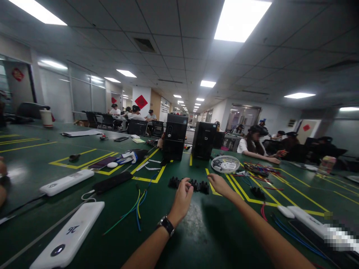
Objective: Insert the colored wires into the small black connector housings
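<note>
A row of small black pronged pieces lies across the dark green table in front of me. My left hand, with a dark watch on the wrist, is over the middle of that row, its fingers curled against the pieces and partly hiding them. Just beyond the row's right end is my right hand. Its fingers are pressed together, and anything between them is too small or hidden to make out. Loose green, yellow and blue wires lie left of my left hand.
Two black boxes stand ahead, with a white round basket to their right. Bundled wires lie farther right. White power banks and a black pouch are at left. A person sits across the table.
</note>
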`<state>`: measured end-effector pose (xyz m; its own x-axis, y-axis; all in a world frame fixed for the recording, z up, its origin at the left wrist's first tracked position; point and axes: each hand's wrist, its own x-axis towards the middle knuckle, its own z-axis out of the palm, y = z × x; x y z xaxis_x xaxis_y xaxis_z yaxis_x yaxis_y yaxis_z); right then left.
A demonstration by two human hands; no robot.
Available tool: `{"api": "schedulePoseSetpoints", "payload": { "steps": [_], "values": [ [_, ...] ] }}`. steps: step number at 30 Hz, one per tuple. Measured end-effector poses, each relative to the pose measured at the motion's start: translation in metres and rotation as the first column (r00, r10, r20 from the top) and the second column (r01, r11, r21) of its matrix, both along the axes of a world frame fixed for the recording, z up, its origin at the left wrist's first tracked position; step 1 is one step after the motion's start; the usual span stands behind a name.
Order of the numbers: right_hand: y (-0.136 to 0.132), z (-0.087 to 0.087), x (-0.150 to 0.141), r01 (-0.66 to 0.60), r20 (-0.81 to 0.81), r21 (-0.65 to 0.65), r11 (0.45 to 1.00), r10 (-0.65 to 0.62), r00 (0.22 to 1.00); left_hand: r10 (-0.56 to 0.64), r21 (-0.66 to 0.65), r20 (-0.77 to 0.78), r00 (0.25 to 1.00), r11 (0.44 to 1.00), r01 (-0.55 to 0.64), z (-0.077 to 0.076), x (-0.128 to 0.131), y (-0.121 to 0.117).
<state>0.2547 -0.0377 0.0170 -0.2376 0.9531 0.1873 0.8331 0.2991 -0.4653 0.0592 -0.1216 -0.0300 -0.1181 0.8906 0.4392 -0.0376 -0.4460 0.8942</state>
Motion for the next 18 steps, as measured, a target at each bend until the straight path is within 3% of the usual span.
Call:
{"api": "schedulePoseSetpoints", "payload": {
  "steps": [2, 3, 5, 7, 9, 11, 14, 16, 18],
  "values": [
    [-0.020, 0.016, -0.012, -0.067, -0.152, -0.033, 0.997, 0.061, 0.987, -0.098, 0.011, -0.036, 0.994, 0.995, 0.099, 0.005, 0.004, -0.007],
    [-0.032, 0.023, -0.021, -0.129, -0.326, -0.072, 0.989, 0.099, 0.940, -0.158, 0.025, -0.053, 0.986, 0.987, 0.159, 0.008, 0.008, -0.011],
    [-0.056, 0.034, -0.042, -0.324, -0.675, -0.102, 0.941, 0.174, 0.717, -0.248, 0.046, -0.051, 0.967, 0.967, 0.251, 0.013, 0.018, -0.020],
    [-0.077, 0.042, -0.063, -0.445, -0.833, -0.087, 0.891, 0.179, 0.523, -0.294, 0.006, 0.015, 0.956, 0.956, 0.294, 0.018, 0.028, -0.031],
    [-0.090, 0.046, -0.077, -0.498, -0.861, -0.077, 0.864, 0.194, 0.470, -0.303, -0.085, 0.139, 0.943, 0.945, 0.316, 0.021, 0.031, -0.042],
    [-0.095, 0.047, -0.077, -0.488, -0.806, -0.064, 0.871, 0.243, 0.540, -0.302, -0.175, 0.237, 0.923, 0.922, 0.347, 0.025, 0.020, -0.052],
    [-0.093, 0.039, -0.046, -0.340, -0.524, 0.059, 0.939, 0.319, 0.789, -0.270, -0.311, 0.192, 0.943, 0.895, 0.320, 0.034, -0.027, -0.063],
    [-0.092, 0.030, -0.006, -0.195, -0.212, 0.148, 0.970, 0.223, 0.951, -0.197, -0.369, 0.072, 0.978, 0.906, 0.209, 0.040, -0.072, -0.066],
    [-0.091, 0.019, 0.044, -0.006, 0.081, 0.124, 0.992, -0.005, 0.997, -0.110, -0.419, -0.068, 0.992, 0.905, 0.072, 0.043, -0.118, -0.066]
  ]
}}
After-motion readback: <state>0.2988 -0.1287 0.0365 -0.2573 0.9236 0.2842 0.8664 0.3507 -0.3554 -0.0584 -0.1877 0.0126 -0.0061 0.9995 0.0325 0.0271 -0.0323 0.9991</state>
